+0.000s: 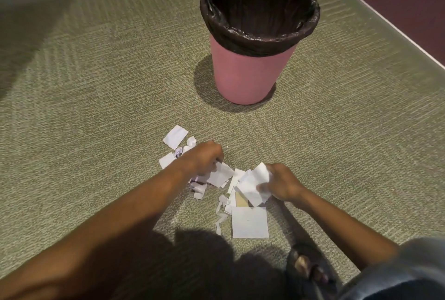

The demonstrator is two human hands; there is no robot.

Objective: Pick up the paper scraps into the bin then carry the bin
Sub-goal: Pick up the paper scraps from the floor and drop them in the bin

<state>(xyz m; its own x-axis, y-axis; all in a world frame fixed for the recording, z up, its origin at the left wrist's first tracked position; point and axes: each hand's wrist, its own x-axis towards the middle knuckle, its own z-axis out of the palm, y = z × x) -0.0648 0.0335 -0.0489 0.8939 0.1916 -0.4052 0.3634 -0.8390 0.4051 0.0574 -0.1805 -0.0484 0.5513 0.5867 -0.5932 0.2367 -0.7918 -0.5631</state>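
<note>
- At 12 o'clock on ribbed carpet [96, 107]: tapered pink bin [250, 75], crinkled black liner [260, 42].
- Scraps [250, 222], flat or crumpled, at bin's 6 o'clock.
- Left hand [204, 157] pinches one; right hand [281, 184] grips another; fingertips blurred.

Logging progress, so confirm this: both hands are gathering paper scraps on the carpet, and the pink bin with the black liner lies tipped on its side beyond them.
One point is wrong: the head view shows the pink bin standing upright, not tipped over. The left hand and right hand do grip paper scraps on the carpet, and the black liner is there.
</note>
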